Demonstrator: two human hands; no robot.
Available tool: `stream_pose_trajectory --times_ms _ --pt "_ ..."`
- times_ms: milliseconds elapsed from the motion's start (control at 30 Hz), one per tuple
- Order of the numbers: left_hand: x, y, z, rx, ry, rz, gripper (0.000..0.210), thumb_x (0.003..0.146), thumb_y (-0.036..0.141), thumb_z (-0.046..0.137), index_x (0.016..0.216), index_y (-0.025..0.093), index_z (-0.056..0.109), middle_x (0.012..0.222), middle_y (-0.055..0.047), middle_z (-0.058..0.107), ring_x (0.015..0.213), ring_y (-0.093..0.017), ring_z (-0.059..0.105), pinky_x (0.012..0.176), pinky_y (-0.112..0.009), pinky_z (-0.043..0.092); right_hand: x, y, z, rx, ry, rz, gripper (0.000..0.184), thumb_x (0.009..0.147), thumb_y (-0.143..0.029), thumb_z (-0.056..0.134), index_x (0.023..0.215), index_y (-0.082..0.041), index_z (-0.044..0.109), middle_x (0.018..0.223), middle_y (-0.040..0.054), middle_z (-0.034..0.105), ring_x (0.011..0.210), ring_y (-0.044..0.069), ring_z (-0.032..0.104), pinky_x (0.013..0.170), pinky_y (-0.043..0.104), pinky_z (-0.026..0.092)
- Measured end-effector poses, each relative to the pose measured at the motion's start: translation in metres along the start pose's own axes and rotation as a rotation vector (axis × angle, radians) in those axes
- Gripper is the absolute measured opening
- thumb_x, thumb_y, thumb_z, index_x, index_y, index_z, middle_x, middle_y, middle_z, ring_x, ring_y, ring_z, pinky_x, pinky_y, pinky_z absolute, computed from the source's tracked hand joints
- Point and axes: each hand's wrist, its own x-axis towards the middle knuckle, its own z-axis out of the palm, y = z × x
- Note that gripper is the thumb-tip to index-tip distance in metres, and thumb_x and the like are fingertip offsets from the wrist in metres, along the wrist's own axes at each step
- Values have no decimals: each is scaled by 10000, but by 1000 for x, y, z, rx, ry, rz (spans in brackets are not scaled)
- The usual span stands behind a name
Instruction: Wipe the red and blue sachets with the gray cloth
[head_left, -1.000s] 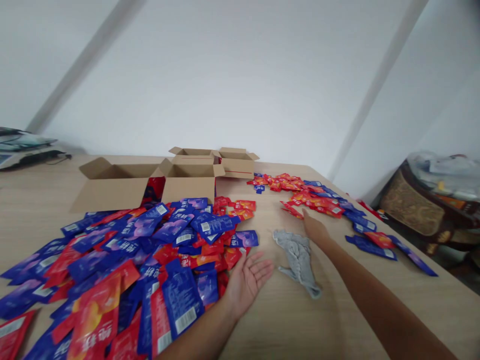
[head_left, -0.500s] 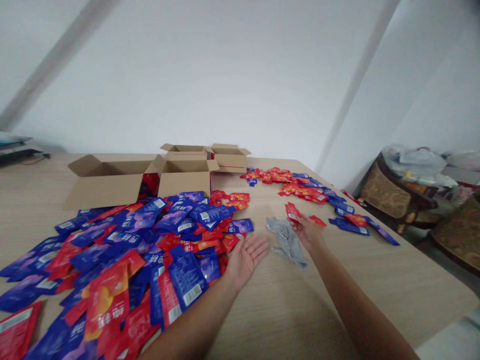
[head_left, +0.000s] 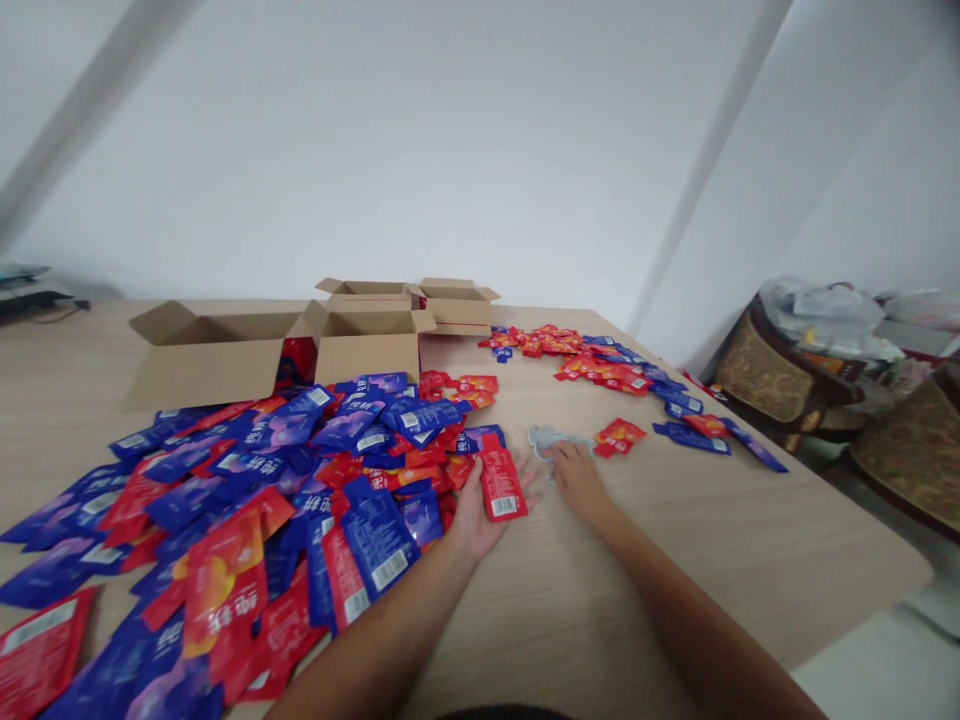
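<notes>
A red pouch [head_left: 501,480] with a white barcode label rests upright across the palm of my left hand [head_left: 480,510], the thumb on its left edge and the fingers behind it. My right hand [head_left: 579,478] has its fingers bunched on a crumpled grey cloth [head_left: 553,437] lying on the table. Just to the right of the cloth, another red pouch [head_left: 619,437] lies flat. Beside my left hand spreads a large heap of blue and red pouches [head_left: 270,470].
Open cardboard boxes stand behind the heap, a wide one [head_left: 206,360] at left and a narrower one [head_left: 367,350] beside it. More red and blue pouches [head_left: 600,368] lie along the table's right edge. Past that edge are chairs [head_left: 780,375] with bags on them.
The red pouch has passed from my right hand to my left hand, which was an empty open palm. My right hand has moved left onto the cloth, uncovering the red pouch beside it.
</notes>
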Motion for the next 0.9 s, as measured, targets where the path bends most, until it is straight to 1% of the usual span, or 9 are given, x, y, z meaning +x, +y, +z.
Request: stream_pose_trajectory --times_ms 133,200,300,367,500,633,767,833,900 --pt "2 -2 1 27 -3 -18 465 859 517 472 1162 169 527 1189 -144 598 1099 -320 561 917 -549 402 10 -21 11 329 190 66 319 862 -215 375 1146 -171 512 1099 98 565 1027 205 511 917 378 403" --pt "2 -3 1 52 2 -14 429 863 502 477 1102 158 567 1038 -113 662 980 -276 621 895 -485 439 12 -47 20 413 205 -4 348 849 -205 389 1188 -177 464 1138 96 537 1049 202 487 924 376 390" --pt "0 -2 0 53 82 -4 336 878 445 482 992 157 613 857 -59 689 873 -210 650 849 -355 477 8 -81 38 420 84 -146 325 768 -114 394 1059 -192 518 1048 69 546 1013 204 463 911 373 370" --pt "-2 -1 0 32 125 -15 322 877 452 482 922 168 627 781 -37 684 837 -191 656 815 -312 488 1 -93 46 428 24 -167 306 718 -84 384 959 -201 531 960 52 547 953 203 460 865 360 373" --pt "-4 1 0 -17 73 -7 432 849 542 471 887 146 639 787 -59 686 822 -207 661 782 -315 504 -19 -98 41 532 -92 -242 186 695 -96 380 750 -220 507 785 14 551 815 184 487 764 311 378" --pt "-1 -1 4 4 84 -38 347 860 426 509 928 111 639 820 -87 698 831 -216 664 786 -324 509 -38 -90 28 536 -241 -303 149 671 -113 418 594 -217 492 677 -4 584 735 168 517 742 288 379" --pt "0 -2 5 61 93 41 253 867 288 506 988 105 632 840 -85 705 795 -207 669 797 -342 510 -44 -60 19 495 -195 -133 134 581 -110 418 534 -207 497 579 -2 543 647 164 497 653 276 372" --pt "0 -3 4 99 115 96 198 849 214 527 973 103 635 830 -81 705 763 -189 669 798 -324 507 -42 -45 12 620 -53 92 115 602 -144 407 559 -207 494 539 -19 488 573 146 464 566 250 347" --pt "0 -3 3 147 143 153 190 808 127 562 983 110 635 846 -70 707 740 -164 666 781 -287 503 -40 -41 5 830 165 337 58 643 -200 428 610 -215 473 522 -48 423 506 125 409 499 225 309"
